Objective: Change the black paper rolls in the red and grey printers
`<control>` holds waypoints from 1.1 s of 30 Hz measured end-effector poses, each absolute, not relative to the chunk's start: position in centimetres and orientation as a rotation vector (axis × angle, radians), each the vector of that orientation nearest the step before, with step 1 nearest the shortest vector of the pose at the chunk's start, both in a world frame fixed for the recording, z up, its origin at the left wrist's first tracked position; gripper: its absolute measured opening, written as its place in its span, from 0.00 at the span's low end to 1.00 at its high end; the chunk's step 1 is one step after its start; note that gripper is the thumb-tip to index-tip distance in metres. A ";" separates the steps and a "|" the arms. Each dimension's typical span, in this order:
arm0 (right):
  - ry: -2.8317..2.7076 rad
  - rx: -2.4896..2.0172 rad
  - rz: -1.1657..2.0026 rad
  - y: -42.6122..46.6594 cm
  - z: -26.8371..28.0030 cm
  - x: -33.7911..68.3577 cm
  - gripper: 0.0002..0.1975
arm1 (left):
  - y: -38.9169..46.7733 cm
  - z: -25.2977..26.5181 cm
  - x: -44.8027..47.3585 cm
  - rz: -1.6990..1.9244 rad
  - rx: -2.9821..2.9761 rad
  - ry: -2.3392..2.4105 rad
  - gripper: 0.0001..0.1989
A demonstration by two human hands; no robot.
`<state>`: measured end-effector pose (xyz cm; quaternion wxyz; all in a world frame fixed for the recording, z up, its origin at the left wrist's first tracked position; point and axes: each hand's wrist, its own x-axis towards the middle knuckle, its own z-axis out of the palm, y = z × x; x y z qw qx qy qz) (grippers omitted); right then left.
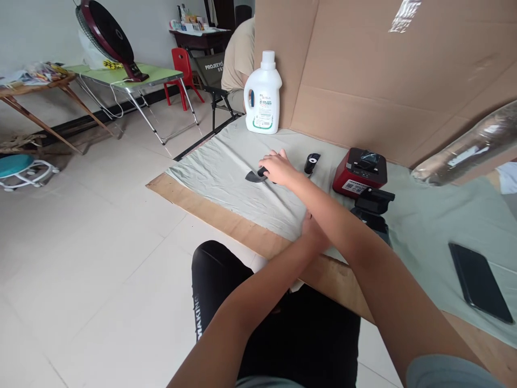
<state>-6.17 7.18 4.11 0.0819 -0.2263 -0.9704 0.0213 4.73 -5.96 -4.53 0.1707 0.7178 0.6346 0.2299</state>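
My right hand [278, 167] is over the middle of the cloth, its fingers curled round the black handle of a small knife [254, 177]. The knife's dark, pointed blade sticks out to the left, low over the cloth. My left hand [313, 231] is near the table's front edge, beneath my crossing right forearm. It is blurred and its fingers are mostly hidden. Just right of my right hand lies a black object with a white ring [312, 161]. Past my right forearm stand a red and black box-shaped device [359, 172] and an open black case [374, 202], partly covered by the arm.
A white detergent bottle [263, 97] stands at the back of the cloth [226, 161], before a cardboard wall [363, 64]. A phone [480, 280] lies at right, below a wrapped roll [468, 145]. A person [238, 59] sits behind. A fan [109, 35] stands on a green table [157, 78].
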 end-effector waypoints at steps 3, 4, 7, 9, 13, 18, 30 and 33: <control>-2.731 -0.533 0.218 6.1 5.1 -3.2 0.15 | -6.1 -4.6 4.7 0.588 2.119 1.762 0.34; -2.672 -0.502 0.294 5.6 5.4 -1.8 0.16 | -6.0 -4.6 4.7 0.552 2.113 1.775 0.34; -2.464 -0.509 0.447 3.4 5.7 3.8 0.17 | -5.8 -4.4 4.8 0.455 2.058 1.823 0.33; -2.333 -0.588 0.432 1.7 5.3 8.4 0.16 | -5.7 -4.3 4.8 0.491 2.023 1.846 0.33; -2.093 -0.795 0.365 -0.8 3.9 18.0 0.15 | -6.0 -3.8 4.6 0.856 1.928 1.821 0.33; -1.964 -1.020 0.413 -0.5 2.4 25.2 0.16 | -5.8 -2.8 5.0 1.276 2.156 1.576 0.29; -1.988 -1.128 0.512 0.6 -1.0 27.9 0.12 | -4.3 -3.0 7.1 0.929 2.790 0.905 0.19; -1.996 -1.165 0.492 0.9 -1.4 28.3 0.11 | -4.5 -2.9 7.0 0.927 2.775 0.905 0.18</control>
